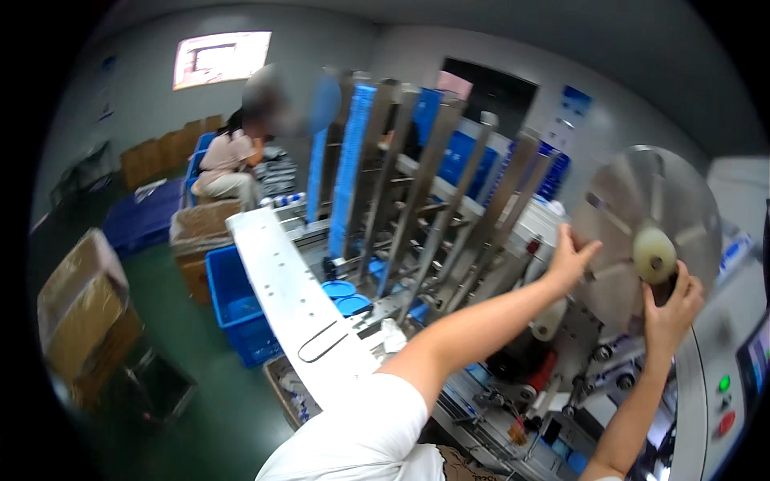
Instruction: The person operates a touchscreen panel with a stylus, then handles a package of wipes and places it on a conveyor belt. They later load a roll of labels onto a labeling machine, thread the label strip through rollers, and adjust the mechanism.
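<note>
A round grey metal disc (642, 200) with a pale hub (654, 254) is mounted upright on a machine at the right. My left hand (570, 256) rests with spread fingers on the disc's left edge. My right hand (672, 311) grips the disc's lower part just under the hub. Both forearms reach up from the lower edge. Below the disc sit rollers (601, 353) and a red roller (541, 373).
Tall slanted metal chutes (417, 168) with blue stacks stand behind a white conveyor rail (293, 297). A blue crate (237, 309) and cardboard boxes (84, 309) sit on the green floor at left. Another person (233, 156) sits farther back. A control panel with green and red buttons (724, 401) is at right.
</note>
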{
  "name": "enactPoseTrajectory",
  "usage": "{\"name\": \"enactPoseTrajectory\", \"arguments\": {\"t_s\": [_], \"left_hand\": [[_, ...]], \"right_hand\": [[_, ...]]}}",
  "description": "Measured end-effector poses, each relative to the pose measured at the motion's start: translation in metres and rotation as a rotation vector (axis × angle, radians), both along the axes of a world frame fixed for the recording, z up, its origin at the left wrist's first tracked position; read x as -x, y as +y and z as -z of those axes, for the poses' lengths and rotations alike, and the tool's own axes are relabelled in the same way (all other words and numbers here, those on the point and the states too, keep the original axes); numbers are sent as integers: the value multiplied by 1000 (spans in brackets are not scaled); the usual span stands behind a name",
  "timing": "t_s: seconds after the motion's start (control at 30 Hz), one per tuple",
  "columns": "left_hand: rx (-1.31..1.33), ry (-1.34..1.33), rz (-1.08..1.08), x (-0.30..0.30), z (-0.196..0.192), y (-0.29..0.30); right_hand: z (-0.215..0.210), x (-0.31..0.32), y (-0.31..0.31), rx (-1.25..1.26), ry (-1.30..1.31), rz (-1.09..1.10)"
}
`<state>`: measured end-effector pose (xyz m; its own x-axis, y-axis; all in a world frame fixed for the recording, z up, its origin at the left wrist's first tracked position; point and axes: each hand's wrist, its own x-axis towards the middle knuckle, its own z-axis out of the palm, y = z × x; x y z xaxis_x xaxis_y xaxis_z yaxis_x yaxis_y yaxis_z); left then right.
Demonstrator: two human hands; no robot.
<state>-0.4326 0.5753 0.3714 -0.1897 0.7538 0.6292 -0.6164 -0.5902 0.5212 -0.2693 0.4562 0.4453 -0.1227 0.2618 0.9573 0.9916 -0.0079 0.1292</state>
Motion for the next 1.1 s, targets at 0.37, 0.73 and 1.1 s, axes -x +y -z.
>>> {"name": "enactPoseTrajectory", "arguments": {"t_s": [0.37,0.73,1.1], "left_hand": [[-197,118,-71,68,-10,-69],[526,-594,-549,318,136,-311],[643,-683,-710,500,314,-316]], "right_hand": [[-8,42,-39,-95,-187,-352],[99,347,-59,246,-456,-1238],[112,328,-10,437,-379,-1143]]}}
